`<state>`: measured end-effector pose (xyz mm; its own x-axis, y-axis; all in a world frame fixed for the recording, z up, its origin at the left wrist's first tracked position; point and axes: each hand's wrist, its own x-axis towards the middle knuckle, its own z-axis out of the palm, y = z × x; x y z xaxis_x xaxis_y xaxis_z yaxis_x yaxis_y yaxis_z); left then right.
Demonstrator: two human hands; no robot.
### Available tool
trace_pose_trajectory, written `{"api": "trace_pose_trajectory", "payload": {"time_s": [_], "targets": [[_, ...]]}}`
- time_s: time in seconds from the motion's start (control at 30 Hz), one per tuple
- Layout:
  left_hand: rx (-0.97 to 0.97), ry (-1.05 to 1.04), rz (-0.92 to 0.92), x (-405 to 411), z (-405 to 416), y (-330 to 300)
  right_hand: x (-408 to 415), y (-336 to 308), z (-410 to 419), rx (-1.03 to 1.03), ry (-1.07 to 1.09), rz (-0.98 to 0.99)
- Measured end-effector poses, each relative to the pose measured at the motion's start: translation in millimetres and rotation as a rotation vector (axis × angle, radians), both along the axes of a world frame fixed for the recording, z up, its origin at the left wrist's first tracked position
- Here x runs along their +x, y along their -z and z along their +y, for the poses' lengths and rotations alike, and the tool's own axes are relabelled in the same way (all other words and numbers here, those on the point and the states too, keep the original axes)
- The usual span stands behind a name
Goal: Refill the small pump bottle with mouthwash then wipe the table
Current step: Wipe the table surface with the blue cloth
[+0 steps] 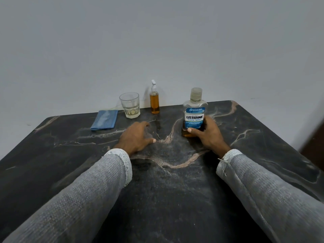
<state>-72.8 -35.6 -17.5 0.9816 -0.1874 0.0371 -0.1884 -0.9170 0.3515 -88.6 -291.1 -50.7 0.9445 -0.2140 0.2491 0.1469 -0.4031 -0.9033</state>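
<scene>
A clear mouthwash bottle (194,111) with a blue label and a closed cap stands upright on the dark marble table (166,181); amber liquid fills only its bottom. My right hand (208,133) grips its lower part, thumb across the front. The small pump bottle (154,100), nearly full of amber liquid, stands by the wall to the left of it, pump on. My left hand (135,138) rests on the table in front of the pump bottle, fingers loosely bent and holding nothing. A folded blue cloth (104,119) lies at the far left.
A clear drinking glass (130,105) with a little pale liquid stands between the cloth and the pump bottle. A plain grey wall runs right behind the table's far edge. A dark object shows at the right frame edge beyond the table corner.
</scene>
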Motion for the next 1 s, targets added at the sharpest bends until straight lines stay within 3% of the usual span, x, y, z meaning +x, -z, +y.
{"api": "trace_pose_trajectory", "payload": {"time_s": [0.53,1.0], "targets": [[0.104,0.108,0.236,74.6,3.8,-6.5,129.6,1.1,9.6,-0.058,-0.025,0.045],[0.317,0.113,0.329,87.4,-15.3,-19.5,173.7,0.5,14.9,-0.096,-0.016,0.014]]}}
